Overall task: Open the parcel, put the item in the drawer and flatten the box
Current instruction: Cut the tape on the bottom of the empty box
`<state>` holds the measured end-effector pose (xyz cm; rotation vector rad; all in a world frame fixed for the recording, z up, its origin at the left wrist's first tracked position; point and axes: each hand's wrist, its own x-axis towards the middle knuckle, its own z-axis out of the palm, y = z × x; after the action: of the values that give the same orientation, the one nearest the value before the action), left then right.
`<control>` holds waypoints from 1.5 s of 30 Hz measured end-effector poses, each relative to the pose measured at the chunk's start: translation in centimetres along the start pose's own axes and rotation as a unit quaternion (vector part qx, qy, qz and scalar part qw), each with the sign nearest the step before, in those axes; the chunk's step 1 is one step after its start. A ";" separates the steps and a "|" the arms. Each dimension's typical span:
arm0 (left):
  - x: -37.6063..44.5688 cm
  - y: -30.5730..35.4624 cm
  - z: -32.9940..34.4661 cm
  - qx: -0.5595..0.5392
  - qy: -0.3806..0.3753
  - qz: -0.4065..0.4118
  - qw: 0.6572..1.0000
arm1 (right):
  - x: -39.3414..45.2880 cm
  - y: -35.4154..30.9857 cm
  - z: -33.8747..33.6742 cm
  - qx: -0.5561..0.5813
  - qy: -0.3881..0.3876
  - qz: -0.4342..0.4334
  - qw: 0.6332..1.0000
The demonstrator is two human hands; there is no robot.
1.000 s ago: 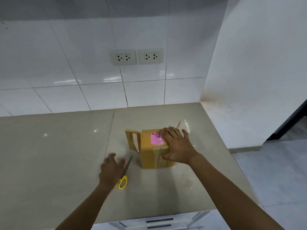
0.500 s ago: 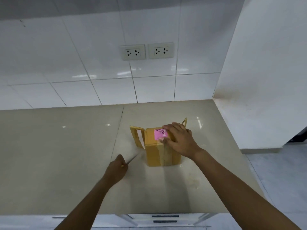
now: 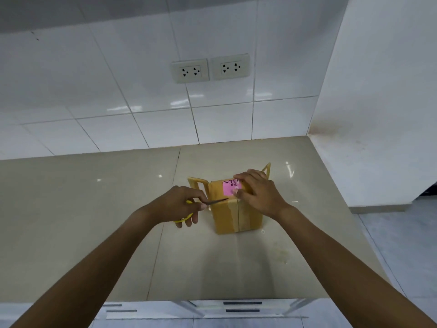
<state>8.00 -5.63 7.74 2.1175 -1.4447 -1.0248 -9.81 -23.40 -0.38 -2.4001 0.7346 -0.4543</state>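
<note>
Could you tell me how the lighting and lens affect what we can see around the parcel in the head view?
Head view: bright glare spots on the glossy countertop and wall tiles; wide-angle distortion bends the tile lines; the scissors blade is thin and slightly soft, while the parcel stays clearly lit.

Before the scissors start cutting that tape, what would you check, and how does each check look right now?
1. Box steadied: ok, the right hand presses on its top.
2. Scissors gripped: ok, the left hand is closed on the yellow handles.
3. Blade tip at the taped top edge: ok, it points at the edge just below the pink label.
4. Right fingers clear of the blade: not ok, the thumb sits very near the tip.
5. Box flat on the counter: ok.
6. How close the item inside lies to the cut: cannot tell, the box is shut.
</note>
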 end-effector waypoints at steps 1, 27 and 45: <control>0.2 0.2 -0.1 -0.015 -0.017 -0.005 1.000 | 0.0 -0.1 0.0 -0.002 0.000 0.002 1.000; -1.7 -6.9 7.6 0.011 0.399 0.066 0.915 | 2.0 -1.1 1.4 0.024 -0.008 0.031 0.999; -0.4 -4.8 12.0 -0.034 0.490 0.001 0.871 | 1.8 -0.5 1.9 0.016 0.010 0.011 1.000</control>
<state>2.04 -2.25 -3.26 2.0527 -0.8522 0.0837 -7.32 -23.32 -1.33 -2.3580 0.7551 -0.4774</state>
